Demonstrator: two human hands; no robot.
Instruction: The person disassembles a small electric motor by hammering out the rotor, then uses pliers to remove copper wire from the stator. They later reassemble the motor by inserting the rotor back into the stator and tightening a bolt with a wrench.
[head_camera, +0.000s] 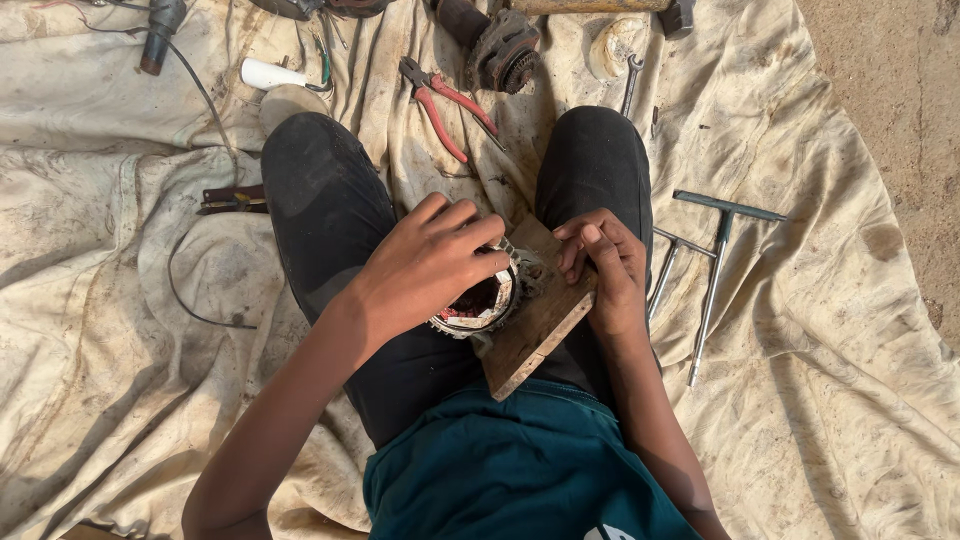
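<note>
A large, stained cream cloth (120, 330) covers the ground, and the person sits on it with both knees drawn up in dark trousers. Across the lap lies a short wooden board (535, 330), tilted, and on its left part rests a round motor stator (480, 305), a metal ring with reddish copper windings showing inside its bore and a pale band around the rim. The left hand (425, 265) is curled over the top of the stator, fingers closed on its upper rim, while the right hand (605, 265) presses on the board's right edge, fingers bent toward the ring; whether it pinches anything small there cannot be told. Judging from this, the work on the windings is under way and not finished: the stator sits bare, out of any housing. To the right on the cloth lie two T-handled wrenches (715, 270), untouched. Farther up lie red-handled pliers (445, 105), beside a rusty geared part (500, 50).
</note>
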